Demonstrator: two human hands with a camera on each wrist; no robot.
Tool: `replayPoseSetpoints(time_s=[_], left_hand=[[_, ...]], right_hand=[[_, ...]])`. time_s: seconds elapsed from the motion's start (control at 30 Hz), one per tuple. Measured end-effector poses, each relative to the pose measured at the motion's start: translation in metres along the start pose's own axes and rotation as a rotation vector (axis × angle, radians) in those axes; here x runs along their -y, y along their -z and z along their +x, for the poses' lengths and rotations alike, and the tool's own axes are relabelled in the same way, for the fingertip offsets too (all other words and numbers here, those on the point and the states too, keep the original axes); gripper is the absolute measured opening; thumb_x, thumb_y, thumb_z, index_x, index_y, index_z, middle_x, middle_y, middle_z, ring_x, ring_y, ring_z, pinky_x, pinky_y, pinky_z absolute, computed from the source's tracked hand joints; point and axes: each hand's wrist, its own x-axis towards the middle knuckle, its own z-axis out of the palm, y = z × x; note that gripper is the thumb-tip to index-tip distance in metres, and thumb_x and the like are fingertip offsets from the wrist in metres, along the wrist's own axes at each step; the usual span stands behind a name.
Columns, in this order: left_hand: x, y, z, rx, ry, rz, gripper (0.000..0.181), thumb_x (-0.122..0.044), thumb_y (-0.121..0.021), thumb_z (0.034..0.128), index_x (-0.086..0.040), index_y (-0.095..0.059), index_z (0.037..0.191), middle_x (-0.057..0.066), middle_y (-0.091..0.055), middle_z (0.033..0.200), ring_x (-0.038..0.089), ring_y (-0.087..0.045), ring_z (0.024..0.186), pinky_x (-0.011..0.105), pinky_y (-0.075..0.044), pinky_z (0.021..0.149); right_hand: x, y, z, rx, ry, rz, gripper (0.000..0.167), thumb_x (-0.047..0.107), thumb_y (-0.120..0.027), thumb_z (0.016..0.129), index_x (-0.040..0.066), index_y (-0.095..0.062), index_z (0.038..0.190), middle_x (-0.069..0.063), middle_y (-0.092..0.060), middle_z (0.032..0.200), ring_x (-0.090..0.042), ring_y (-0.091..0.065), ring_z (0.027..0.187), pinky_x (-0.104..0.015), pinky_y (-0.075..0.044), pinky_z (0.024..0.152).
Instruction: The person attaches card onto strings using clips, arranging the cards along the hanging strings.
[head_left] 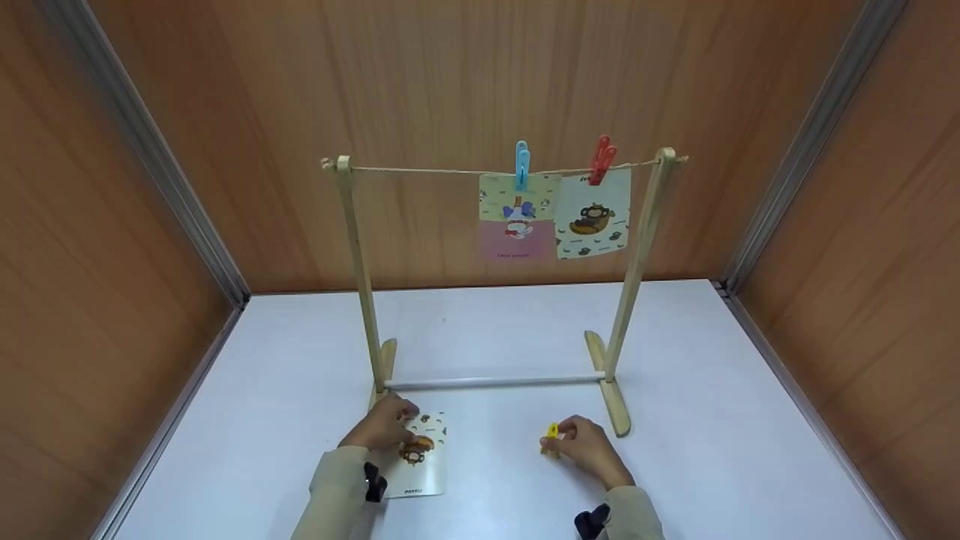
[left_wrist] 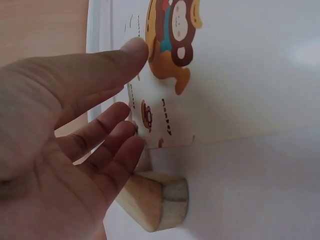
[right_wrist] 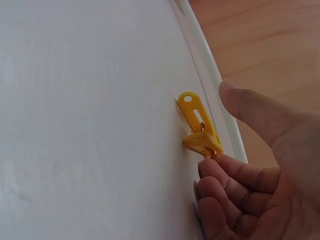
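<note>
A white card (head_left: 426, 469) printed with a brown monkey on a banana lies on the white table. My left hand (head_left: 386, 424) is at its far left corner. In the left wrist view the thumb (left_wrist: 132, 52) reaches over the card's edge, and the loosely bent fingers are beside that edge; whether they touch it is unclear. On the right, a yellow clothespin (right_wrist: 197, 122) rests on the table. My right hand (head_left: 589, 450) is at it, fingertips (right_wrist: 210, 172) touching one end, the thumb apart from it in the right wrist view.
Behind the hands stands a wooden frame (head_left: 628, 300) with a string (head_left: 427, 171) across its top. A blue clothespin (head_left: 522, 161) holds a green-and-pink card (head_left: 517, 238) there; a red clothespin (head_left: 602, 161) holds a monkey card (head_left: 611, 196). Wooden panels (head_left: 480, 67) surround the table.
</note>
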Motion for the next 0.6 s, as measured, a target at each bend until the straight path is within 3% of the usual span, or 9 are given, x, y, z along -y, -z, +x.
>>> replayPoseSetpoints(time_s=[0.37, 0.6], left_hand=[[-0.0014, -0.0026, 0.0002, 0.005, 0.029, 0.028, 0.044, -0.006, -0.081, 0.0726, -0.01, -0.066, 0.114, 0.009, -0.053, 0.115, 0.03, -0.05, 0.112, 0.052, -0.043, 0.097], [-0.0015, -0.0064, 0.0004, 0.008, 0.056, 0.039, 0.042, -0.005, -0.08, 0.0733, -0.012, -0.065, 0.111, 0.008, -0.054, 0.116, 0.031, -0.05, 0.115, 0.051, -0.043, 0.097]], right_hand=[[0.0027, -0.0075, -0.0002, 0.023, 0.054, -0.085, 0.06, 0.037, -0.083, 0.072, 0.006, -0.056, 0.115, -0.007, -0.052, 0.091, -0.019, -0.048, 0.077, -0.03, -0.039, 0.064], [0.0021, -0.0096, -0.0002, 0.013, 0.012, -0.099, 0.06, 0.033, -0.084, 0.071, 0.006, -0.054, 0.115, -0.008, -0.053, 0.093, -0.019, -0.05, 0.079, -0.031, -0.041, 0.065]])
